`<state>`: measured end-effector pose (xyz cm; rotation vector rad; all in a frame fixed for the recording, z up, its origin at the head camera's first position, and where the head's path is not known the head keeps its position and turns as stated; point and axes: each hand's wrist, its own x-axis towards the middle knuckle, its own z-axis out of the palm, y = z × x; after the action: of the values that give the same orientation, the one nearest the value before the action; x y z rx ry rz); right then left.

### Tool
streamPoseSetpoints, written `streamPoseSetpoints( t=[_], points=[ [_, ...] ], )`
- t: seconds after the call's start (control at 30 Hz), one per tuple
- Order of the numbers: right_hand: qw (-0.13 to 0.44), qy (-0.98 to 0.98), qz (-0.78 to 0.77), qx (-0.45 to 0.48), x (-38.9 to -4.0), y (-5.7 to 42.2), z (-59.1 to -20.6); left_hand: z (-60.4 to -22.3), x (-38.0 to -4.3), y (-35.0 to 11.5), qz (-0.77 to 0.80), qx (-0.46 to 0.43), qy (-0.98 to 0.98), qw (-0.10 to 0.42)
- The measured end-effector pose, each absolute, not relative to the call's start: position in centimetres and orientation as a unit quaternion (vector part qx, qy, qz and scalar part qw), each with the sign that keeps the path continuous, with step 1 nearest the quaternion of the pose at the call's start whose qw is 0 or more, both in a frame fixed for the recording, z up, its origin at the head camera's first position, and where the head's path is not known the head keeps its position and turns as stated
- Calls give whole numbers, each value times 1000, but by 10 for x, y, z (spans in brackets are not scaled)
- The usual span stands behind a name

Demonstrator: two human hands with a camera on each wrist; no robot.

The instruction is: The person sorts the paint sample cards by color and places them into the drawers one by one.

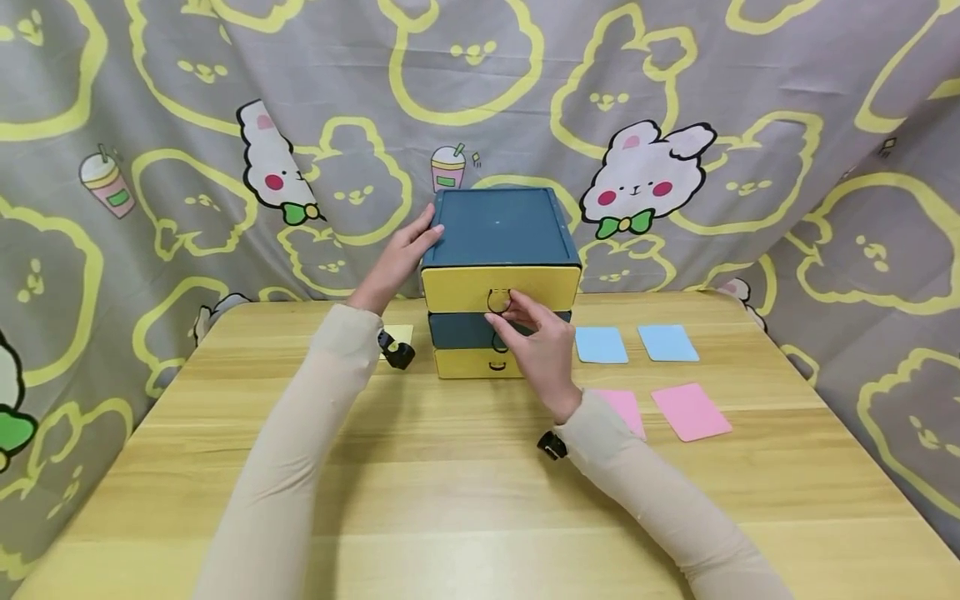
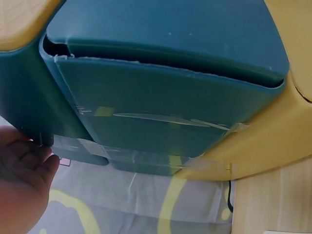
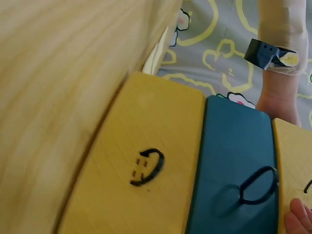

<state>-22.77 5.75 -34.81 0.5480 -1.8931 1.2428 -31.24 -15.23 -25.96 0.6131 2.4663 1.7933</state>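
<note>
A small drawer cabinet (image 1: 497, 223) with a dark blue top stands at the back of the table. Its stacked drawers are a yellow top one (image 1: 457, 290), a blue middle one (image 3: 234, 146) and a yellow bottom one (image 3: 161, 117), each with a black loop handle. My left hand (image 1: 408, 246) rests against the cabinet's upper left side, fingers extended along it; the left wrist view shows that side panel (image 2: 161, 107) with clear tape on it. With thumb and forefinger my right hand (image 1: 543, 346) pinches the top drawer's loop handle (image 1: 491, 300).
Two blue paper squares (image 1: 601, 345) and two pink ones (image 1: 691, 412) lie right of the cabinet. A pale yellow square (image 1: 402, 333) is partly hidden behind the left wrist. A patterned curtain (image 1: 480, 100) hangs behind the wooden table (image 1: 450, 500).
</note>
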Motion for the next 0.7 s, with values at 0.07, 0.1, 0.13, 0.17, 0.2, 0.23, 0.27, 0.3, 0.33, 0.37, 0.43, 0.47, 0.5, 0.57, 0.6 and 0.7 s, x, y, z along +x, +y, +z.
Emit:
streamPoseSetpoints(
  t=[0.07,0.1,0.13,0.17,0.2,0.23,0.27,0.3,0.33,0.37,0.43,0.47,0.5,0.57,0.6,0.7],
  points=[
    [397,-740,501,210,-228,56,-350,-259,-312,-151,581,200,789,15],
    [398,-737,507,206,-229,56,-350,-260,-312,-151,584,202,786,13],
    [398,-734,512,203,-229,55,-351,-260,-313,-151,588,205,783,12],
    [398,-731,516,200,-229,54,-351,-260,-313,-151,591,206,779,11],
    [397,-729,521,198,-230,54,-351,-260,-313,-151,596,208,775,11],
    [396,-727,525,197,-230,53,-351,-260,-313,-151,599,209,773,12],
    [396,-724,529,197,-230,52,-351,-260,-313,-152,602,209,771,13],
    [396,-723,531,196,-230,51,-350,-261,-313,-152,605,208,769,14],
    [396,-721,534,194,-230,50,-350,-261,-312,-152,607,208,767,15],
    [395,-720,537,192,-230,50,-350,-261,-312,-152,607,208,767,16],
    [398,-717,541,188,-230,48,-350,-261,-312,-153,608,208,766,17],
    [398,-715,544,186,-230,47,-351,-261,-312,-153,608,208,766,18],
    [398,-714,546,183,-231,47,-351,-261,-312,-153,606,208,767,18],
    [398,-711,551,180,-230,46,-352,-262,-312,-153,605,210,767,20],
    [398,-711,552,179,-230,46,-352,-263,-313,-153,606,210,767,20],
    [397,-711,553,175,-230,46,-352,-264,-313,-153,607,210,766,20]
  ],
)
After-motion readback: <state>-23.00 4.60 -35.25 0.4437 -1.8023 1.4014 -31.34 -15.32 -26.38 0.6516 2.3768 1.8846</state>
